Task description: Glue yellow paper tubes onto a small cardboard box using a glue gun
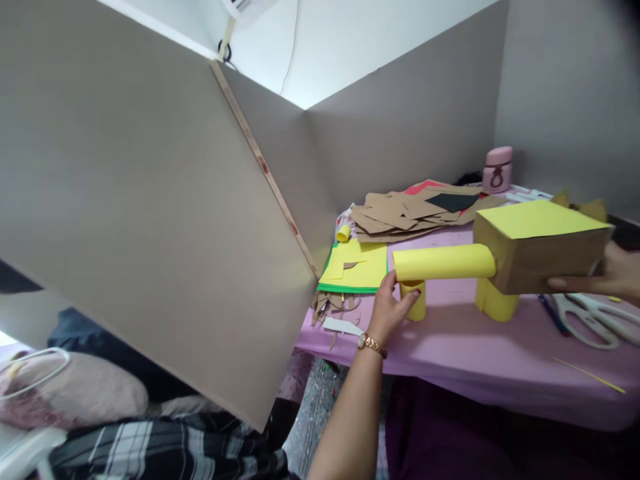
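Right of the middle of the frame, a brown cardboard box with a yellow top sheet is held above the worktop, which has a lilac cover, and a long yellow tube sticks out from the box's left face toward the centre of the frame. The right hand, entering from the right edge, holds the box at its right end, the thumb lying along the lower front face and the other fingers hidden behind. The left hand, with a gold watch on its wrist, reaches up from the bottom of the frame to the tube's left end; its fingers are slightly spread, the thumb in front of a short yellow cylinder under that end, and I cannot tell how firmly they grip. A second yellow cylinder stands below the box's left part. At the lower right lie white-handled scissors, a dark blue pen beside them and a thin yellow strip nearer the worktop's edge. Left of the tube, yellow sheets lie over green ones, while cardboard pieces are heaped behind, near a pink container at the upper right
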Available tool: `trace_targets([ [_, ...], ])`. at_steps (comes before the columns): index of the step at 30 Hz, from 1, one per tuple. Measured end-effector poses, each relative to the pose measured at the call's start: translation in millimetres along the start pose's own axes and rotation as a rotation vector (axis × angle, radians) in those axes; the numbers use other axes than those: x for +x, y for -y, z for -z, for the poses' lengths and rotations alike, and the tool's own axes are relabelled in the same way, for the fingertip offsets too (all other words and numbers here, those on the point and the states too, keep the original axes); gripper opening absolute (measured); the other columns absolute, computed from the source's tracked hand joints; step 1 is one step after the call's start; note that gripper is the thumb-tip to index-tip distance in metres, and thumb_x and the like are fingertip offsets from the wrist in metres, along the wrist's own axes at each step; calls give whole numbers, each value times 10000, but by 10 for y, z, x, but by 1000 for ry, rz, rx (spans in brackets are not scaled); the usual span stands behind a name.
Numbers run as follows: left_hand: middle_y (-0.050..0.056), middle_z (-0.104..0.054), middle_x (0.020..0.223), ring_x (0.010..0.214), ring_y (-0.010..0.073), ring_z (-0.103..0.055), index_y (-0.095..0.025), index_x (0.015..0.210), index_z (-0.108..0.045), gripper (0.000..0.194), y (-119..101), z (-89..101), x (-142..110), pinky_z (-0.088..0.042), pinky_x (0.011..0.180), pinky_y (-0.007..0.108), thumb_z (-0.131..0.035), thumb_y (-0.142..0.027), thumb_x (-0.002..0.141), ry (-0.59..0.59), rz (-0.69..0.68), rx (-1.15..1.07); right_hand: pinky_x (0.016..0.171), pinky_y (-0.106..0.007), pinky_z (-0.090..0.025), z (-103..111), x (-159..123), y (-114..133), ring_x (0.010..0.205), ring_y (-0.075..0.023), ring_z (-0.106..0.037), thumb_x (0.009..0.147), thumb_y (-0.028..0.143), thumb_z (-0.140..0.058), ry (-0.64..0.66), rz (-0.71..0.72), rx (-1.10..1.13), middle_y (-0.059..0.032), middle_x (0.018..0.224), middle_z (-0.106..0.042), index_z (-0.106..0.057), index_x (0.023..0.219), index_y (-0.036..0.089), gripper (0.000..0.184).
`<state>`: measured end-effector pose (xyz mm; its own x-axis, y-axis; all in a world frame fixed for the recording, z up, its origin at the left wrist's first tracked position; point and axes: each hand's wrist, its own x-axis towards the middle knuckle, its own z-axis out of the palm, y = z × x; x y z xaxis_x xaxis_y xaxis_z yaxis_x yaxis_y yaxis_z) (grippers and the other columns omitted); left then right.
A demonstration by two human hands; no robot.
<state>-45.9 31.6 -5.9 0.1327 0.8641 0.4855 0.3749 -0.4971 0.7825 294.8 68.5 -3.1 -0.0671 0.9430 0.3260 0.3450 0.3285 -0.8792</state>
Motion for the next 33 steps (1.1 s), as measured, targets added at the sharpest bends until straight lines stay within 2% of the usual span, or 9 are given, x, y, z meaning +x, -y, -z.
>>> trace_targets([
  [4, 97, -611, 1121, 1055, 221, -562, -193, 1118, -560, 295, 30, 35, -1, -436, 926, 367, -563, -288, 840, 16, -16, 18, 836, -375, -538, -31, 3, 49, 1244, -313, -471, 621, 496, -807, 135, -78, 130, -109, 1460, -403, -315, 1394, 404, 921],
  [9, 92, -620, 1101, 1036, 219, -562, -189, 1108, -569, 283, 26, 29, -35, -437, 905, 361, -562, -271, 837, 15, 1, 61, 909, -391, -512, -61, 14, -4, 1240, -315, -471, 601, 519, -802, 96, -25, 91, -95, 1451, -420, -358, 1370, 396, 898],
  [12, 89, -621, 1152, 1073, 221, -556, -197, 1148, -559, 345, 4, 35, -40, -425, 928, 361, -593, -244, 808, 21, 14, 84, 961, -444, -468, -57, 25, -41, 1251, -339, -453, 594, 589, -770, 53, 31, 13, -102, 1431, -448, -422, 1335, 382, 844],
  [17, 95, -584, 1259, 1103, 218, -559, -216, 1283, -465, 528, -46, 91, -21, -437, 923, 358, -620, -221, 779, 33, 19, 99, 995, -490, -441, -41, 49, -53, 1272, -356, -427, 618, 585, -744, 85, 47, -6, -80, 1390, -503, -461, 1293, 400, 755],
  [22, 79, -641, 1158, 1075, 218, -567, -207, 1096, -621, 299, -70, 144, 5, -443, 915, 357, -588, -212, 799, 48, -6, 115, 985, -502, -464, -84, 38, 61, 1285, -373, -411, 533, 516, -813, 81, -24, 103, -68, 1389, -498, -393, 1324, 387, 906],
  [25, 79, -650, 1145, 1058, 209, -579, -203, 1094, -625, 292, -63, 140, 6, -452, 897, 347, -568, -201, 808, 26, -5, 107, 988, -435, -473, -120, 11, 161, 1276, -355, -429, 535, 462, -834, 102, -55, 173, -76, 1394, -489, -364, 1342, 364, 939],
  [28, 95, -656, 1136, 1055, 213, -584, -184, 1090, -627, 285, -36, 133, 14, -454, 891, 351, -558, -221, 816, 1, 5, 96, 981, -366, -477, -147, -16, 239, 1262, -321, -455, 598, 424, -823, 129, -52, 214, -79, 1385, -496, -330, 1362, 361, 911],
  [33, 107, -665, 1143, 1062, 223, -591, -183, 1105, -633, 298, 12, 175, 61, -445, 905, 362, -556, -263, 828, 19, 15, 97, 1026, -399, -434, -158, -11, 285, 1286, -322, -425, 649, 389, -808, 156, 0, 266, -100, 1420, -440, -226, 1415, 318, 965],
])
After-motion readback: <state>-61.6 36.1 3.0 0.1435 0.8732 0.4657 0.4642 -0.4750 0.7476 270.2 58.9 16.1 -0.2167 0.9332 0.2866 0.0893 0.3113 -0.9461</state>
